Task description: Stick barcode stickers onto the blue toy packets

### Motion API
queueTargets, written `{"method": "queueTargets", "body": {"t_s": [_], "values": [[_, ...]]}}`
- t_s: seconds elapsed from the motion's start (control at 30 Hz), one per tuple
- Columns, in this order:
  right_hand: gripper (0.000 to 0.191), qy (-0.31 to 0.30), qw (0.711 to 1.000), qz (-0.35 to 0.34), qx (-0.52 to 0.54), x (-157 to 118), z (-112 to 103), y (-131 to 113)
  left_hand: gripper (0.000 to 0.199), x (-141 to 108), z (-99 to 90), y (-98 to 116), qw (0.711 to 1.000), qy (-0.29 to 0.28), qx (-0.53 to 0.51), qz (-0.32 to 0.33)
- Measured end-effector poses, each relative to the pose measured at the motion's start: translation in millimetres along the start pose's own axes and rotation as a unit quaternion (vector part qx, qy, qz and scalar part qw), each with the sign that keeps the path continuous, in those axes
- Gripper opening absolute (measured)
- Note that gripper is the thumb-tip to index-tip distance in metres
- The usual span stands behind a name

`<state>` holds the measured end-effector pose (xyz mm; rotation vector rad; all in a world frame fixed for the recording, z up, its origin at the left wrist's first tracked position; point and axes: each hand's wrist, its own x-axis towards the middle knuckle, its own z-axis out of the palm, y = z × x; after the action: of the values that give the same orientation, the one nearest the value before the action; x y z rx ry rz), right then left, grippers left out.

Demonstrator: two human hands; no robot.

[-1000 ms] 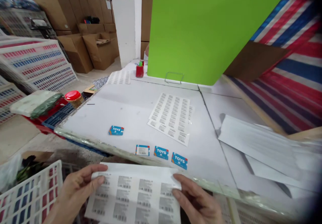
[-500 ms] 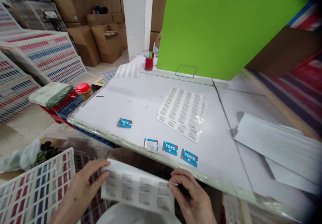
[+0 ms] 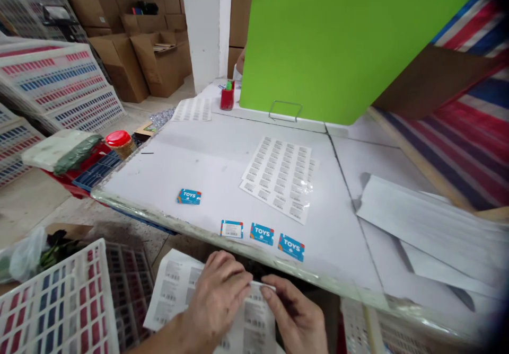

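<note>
In front of the table edge I hold a white sheet of barcode labels (image 3: 169, 292), partly covered by my hands. My left hand (image 3: 220, 295) lies across its upper middle, fingers closed at the top edge. At the sheet's upper right corner my right hand (image 3: 296, 311) pinches the edge between thumb and fingers. Just beyond, along the table's near edge, are a blue card with a barcode label (image 3: 231, 229) and two blue TOYS cards, one in the middle (image 3: 262, 233) and one to the right (image 3: 291, 247). Another TOYS card (image 3: 189, 196) sits farther left.
More label sheets (image 3: 280, 176) lie mid-table, another sheet (image 3: 192, 109) at the far left. A green board (image 3: 310, 41) stands at the back beside a red pen holder (image 3: 227, 98). White papers (image 3: 421, 232) are at right; a plastic crate (image 3: 59, 301) stands lower left.
My left hand has moved right from the sheet's left edge to its upper middle, near my right hand. The sheet's left end now hangs free. The view has shifted slightly.
</note>
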<state>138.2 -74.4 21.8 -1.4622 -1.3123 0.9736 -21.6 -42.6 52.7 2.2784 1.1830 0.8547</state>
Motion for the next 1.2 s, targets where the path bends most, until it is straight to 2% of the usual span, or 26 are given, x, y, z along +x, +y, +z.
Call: {"method": "queueTargets", "body": {"t_s": [0.1,0.23,0.37,0.47,0.6,0.77,0.93,1.07,1.2], "values": [[0.018,0.021,0.999,-0.039,-0.027,-6.0,-2.4,8.6,0.028,-3.8,1.0,0.7,1.000,-0.021,-0.011,-0.004],[0.018,-0.008,0.991,-0.108,-0.080,-10.7,-6.2,12.2,0.029,-8.3,5.3,4.1,0.999,-0.044,-0.018,-0.012],[0.018,-0.014,0.978,-0.176,-0.109,-12.7,-9.5,4.2,0.029,-9.2,6.9,6.3,0.996,-0.087,-0.014,-0.009],[0.017,-0.027,0.973,-0.194,-0.123,-13.1,-12.4,-5.8,0.026,-5.3,5.7,8.3,0.992,-0.127,0.004,-0.012],[0.023,-0.050,0.967,-0.187,-0.166,-11.4,-15.9,-14.4,0.021,2.6,4.3,12.7,0.987,-0.161,0.024,0.000],[0.023,-0.087,0.970,-0.146,-0.173,-8.3,-20.5,-11.2,0.017,9.4,1.9,13.3,0.986,-0.161,0.042,0.008],[0.025,-0.077,0.976,-0.113,-0.166,-9.6,-23.1,-3.3,0.015,6.6,-7.7,1.4,0.985,-0.167,0.034,0.010],[0.028,-0.090,0.978,-0.090,-0.168,-11.8,-24.1,-0.6,0.013,0.9,-16.4,-9.0,0.980,-0.195,0.043,0.009],[0.029,-0.100,0.976,-0.071,-0.180,-9.3,-35.7,-0.9,0.014,-0.8,-27.0,-18.9,0.975,-0.213,0.065,0.021]]}}
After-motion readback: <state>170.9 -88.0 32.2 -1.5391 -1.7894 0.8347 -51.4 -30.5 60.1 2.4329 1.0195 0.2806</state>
